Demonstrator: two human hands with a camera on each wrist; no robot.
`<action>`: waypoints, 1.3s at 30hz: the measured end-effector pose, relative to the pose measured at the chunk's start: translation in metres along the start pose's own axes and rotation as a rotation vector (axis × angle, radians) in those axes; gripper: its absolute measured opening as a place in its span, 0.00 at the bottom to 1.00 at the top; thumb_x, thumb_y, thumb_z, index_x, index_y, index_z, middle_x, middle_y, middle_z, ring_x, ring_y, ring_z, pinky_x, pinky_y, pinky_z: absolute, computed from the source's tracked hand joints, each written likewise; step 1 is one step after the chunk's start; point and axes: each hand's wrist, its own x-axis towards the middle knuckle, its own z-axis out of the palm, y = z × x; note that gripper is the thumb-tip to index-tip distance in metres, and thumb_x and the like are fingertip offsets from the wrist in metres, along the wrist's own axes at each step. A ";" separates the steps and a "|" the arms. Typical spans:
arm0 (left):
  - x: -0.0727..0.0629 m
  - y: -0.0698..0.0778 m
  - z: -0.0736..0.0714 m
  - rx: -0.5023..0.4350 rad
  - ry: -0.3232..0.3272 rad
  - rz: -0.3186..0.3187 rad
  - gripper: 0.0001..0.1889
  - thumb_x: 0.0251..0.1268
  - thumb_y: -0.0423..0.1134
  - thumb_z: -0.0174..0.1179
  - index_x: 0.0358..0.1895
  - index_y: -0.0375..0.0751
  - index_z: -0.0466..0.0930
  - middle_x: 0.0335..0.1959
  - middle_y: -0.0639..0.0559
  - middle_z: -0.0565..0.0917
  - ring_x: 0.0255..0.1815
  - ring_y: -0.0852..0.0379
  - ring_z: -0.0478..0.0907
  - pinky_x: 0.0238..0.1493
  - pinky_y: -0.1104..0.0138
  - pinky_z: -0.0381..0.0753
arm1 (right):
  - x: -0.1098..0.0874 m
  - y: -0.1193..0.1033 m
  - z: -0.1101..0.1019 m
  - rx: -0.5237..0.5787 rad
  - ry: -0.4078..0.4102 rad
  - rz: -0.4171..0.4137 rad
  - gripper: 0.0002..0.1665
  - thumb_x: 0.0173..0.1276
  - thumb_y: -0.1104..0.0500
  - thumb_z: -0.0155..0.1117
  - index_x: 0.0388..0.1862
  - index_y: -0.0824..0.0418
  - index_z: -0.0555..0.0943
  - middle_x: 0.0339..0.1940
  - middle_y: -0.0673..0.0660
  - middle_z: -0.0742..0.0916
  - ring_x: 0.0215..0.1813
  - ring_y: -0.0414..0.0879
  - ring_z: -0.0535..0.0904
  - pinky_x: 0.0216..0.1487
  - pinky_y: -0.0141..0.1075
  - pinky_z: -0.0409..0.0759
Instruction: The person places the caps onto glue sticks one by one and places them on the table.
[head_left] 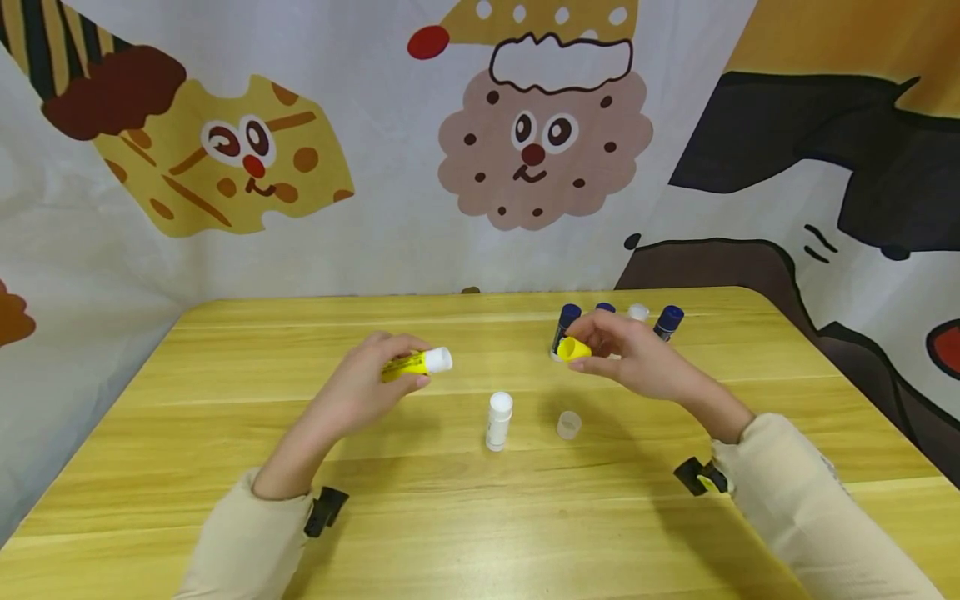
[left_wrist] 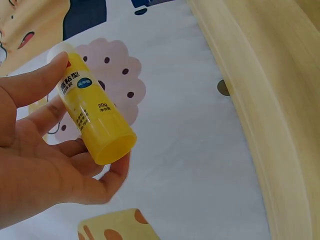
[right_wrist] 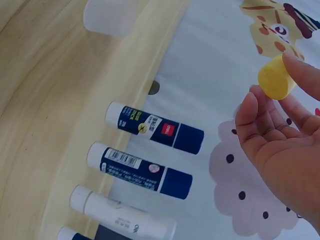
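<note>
My left hand (head_left: 372, 379) grips a yellow glue stick (left_wrist: 95, 110) with dark print, its white end (head_left: 438, 359) pointing right in the head view. Between the thumb and fingers of my right hand (head_left: 637, 354) is a yellow cap (right_wrist: 274, 78), its hollow side turned toward the left hand in the head view. The cap and the glue stick are apart, both held above the table. Below and between the hands, a white glue stick (head_left: 498, 422) stands upright. Beside it on the tabletop lies a small translucent cap (head_left: 569, 425).
Behind the right hand stand several more glue sticks: navy ones (right_wrist: 155, 128) (head_left: 667, 321) with white bases, and a white one (right_wrist: 125, 217). The wooden table (head_left: 300, 329) ends at a cloth backdrop (head_left: 390, 250) with cartoon prints. Small black devices (head_left: 326, 511) sit at both cuffs.
</note>
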 end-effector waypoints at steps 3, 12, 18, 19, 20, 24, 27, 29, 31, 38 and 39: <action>0.001 0.002 0.002 0.003 -0.003 -0.005 0.16 0.59 0.35 0.61 0.51 0.38 0.78 0.42 0.42 0.74 0.39 0.49 0.71 0.38 0.58 0.72 | 0.001 -0.002 0.002 0.031 0.006 -0.018 0.14 0.57 0.69 0.65 0.42 0.64 0.75 0.34 0.52 0.79 0.31 0.44 0.74 0.31 0.33 0.76; 0.004 0.010 0.007 -0.002 -0.009 -0.005 0.16 0.57 0.34 0.63 0.50 0.38 0.78 0.40 0.44 0.74 0.37 0.51 0.71 0.37 0.61 0.72 | 0.001 -0.016 0.009 0.040 -0.014 -0.087 0.15 0.55 0.69 0.66 0.41 0.62 0.76 0.34 0.49 0.79 0.32 0.42 0.75 0.34 0.34 0.77; 0.005 0.017 0.010 -0.009 -0.014 0.017 0.16 0.56 0.34 0.63 0.50 0.39 0.79 0.40 0.45 0.74 0.36 0.51 0.71 0.36 0.62 0.72 | 0.004 -0.022 0.014 0.073 -0.028 -0.149 0.16 0.56 0.71 0.65 0.43 0.64 0.76 0.36 0.51 0.79 0.32 0.42 0.75 0.34 0.34 0.78; 0.005 0.018 0.011 -0.012 -0.017 0.022 0.16 0.56 0.34 0.63 0.50 0.39 0.79 0.40 0.45 0.74 0.36 0.52 0.71 0.36 0.62 0.72 | 0.004 -0.023 0.015 0.080 -0.032 -0.153 0.16 0.56 0.72 0.65 0.43 0.64 0.75 0.36 0.51 0.79 0.33 0.42 0.75 0.34 0.34 0.78; 0.005 0.019 0.011 -0.013 -0.019 0.029 0.16 0.56 0.34 0.63 0.50 0.39 0.79 0.40 0.45 0.74 0.36 0.52 0.71 0.35 0.62 0.72 | 0.005 -0.024 0.016 0.083 -0.035 -0.158 0.16 0.56 0.72 0.65 0.43 0.64 0.75 0.36 0.51 0.79 0.33 0.42 0.75 0.34 0.34 0.78; 0.005 0.023 0.012 -0.007 -0.031 0.055 0.16 0.56 0.34 0.64 0.49 0.40 0.79 0.39 0.46 0.74 0.35 0.53 0.70 0.35 0.63 0.72 | 0.006 -0.028 0.021 0.076 -0.049 -0.166 0.16 0.56 0.70 0.65 0.44 0.64 0.75 0.37 0.51 0.79 0.33 0.42 0.74 0.34 0.33 0.78; 0.005 0.025 0.014 0.003 -0.042 0.065 0.16 0.56 0.34 0.64 0.49 0.40 0.79 0.39 0.47 0.74 0.34 0.53 0.70 0.35 0.63 0.72 | 0.007 -0.031 0.025 0.080 -0.056 -0.159 0.16 0.57 0.69 0.65 0.44 0.64 0.75 0.37 0.51 0.79 0.33 0.41 0.74 0.34 0.34 0.78; 0.005 0.025 0.015 0.010 -0.049 0.073 0.15 0.56 0.34 0.64 0.48 0.40 0.80 0.38 0.47 0.74 0.34 0.53 0.71 0.35 0.63 0.72 | 0.009 -0.033 0.027 0.078 -0.055 -0.158 0.16 0.57 0.69 0.65 0.44 0.64 0.75 0.37 0.50 0.79 0.33 0.41 0.75 0.33 0.34 0.78; 0.005 0.026 0.016 0.010 -0.055 0.079 0.15 0.56 0.34 0.64 0.48 0.41 0.80 0.38 0.47 0.75 0.34 0.53 0.71 0.35 0.63 0.72 | 0.010 -0.034 0.029 0.080 -0.052 -0.157 0.16 0.56 0.69 0.65 0.44 0.64 0.75 0.37 0.51 0.79 0.33 0.41 0.75 0.33 0.34 0.78; 0.005 0.032 0.020 0.011 -0.071 0.097 0.15 0.54 0.34 0.65 0.47 0.41 0.80 0.39 0.49 0.75 0.35 0.54 0.71 0.37 0.63 0.73 | 0.012 -0.038 0.034 0.082 -0.064 -0.124 0.15 0.56 0.68 0.66 0.43 0.63 0.76 0.36 0.50 0.78 0.32 0.42 0.74 0.32 0.33 0.77; 0.005 0.032 0.020 0.010 -0.074 0.103 0.15 0.54 0.34 0.65 0.47 0.41 0.80 0.39 0.49 0.75 0.35 0.54 0.72 0.37 0.63 0.73 | 0.012 -0.039 0.035 0.084 -0.068 -0.118 0.15 0.56 0.68 0.66 0.43 0.62 0.76 0.35 0.50 0.78 0.31 0.42 0.74 0.32 0.33 0.77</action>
